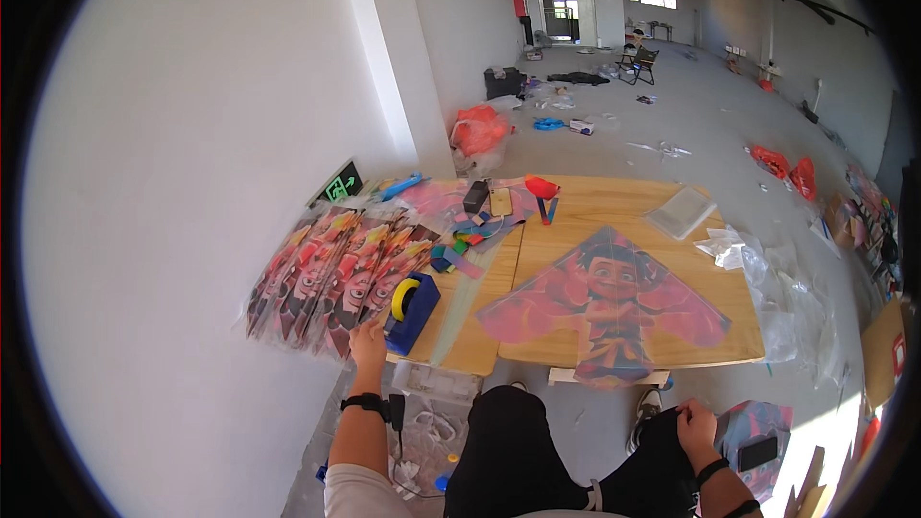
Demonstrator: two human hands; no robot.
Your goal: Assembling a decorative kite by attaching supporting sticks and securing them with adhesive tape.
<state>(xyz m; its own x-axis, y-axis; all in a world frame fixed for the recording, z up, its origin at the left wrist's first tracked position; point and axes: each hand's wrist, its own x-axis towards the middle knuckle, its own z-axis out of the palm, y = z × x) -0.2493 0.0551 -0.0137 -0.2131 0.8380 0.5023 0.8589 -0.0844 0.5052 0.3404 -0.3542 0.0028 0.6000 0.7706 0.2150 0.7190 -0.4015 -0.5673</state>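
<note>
While right hand (697, 425) rests curled on knee, left hand (367, 341) fingers pressed together touch blue tape dispenser (413, 312), just right of it on surface (614, 206).

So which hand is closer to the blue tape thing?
Left. The left hand touches the tape dispenser; the right hand is far off by the knee.

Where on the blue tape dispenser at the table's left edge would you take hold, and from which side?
Grip the blue tape dispenser by its near end, coming from the person's side, where the left hand already rests against it. Its far half carries the upright yellow tape roll, and stacked kite packets crowd its left, so the low blue body toward the table edge looks freest.
</note>
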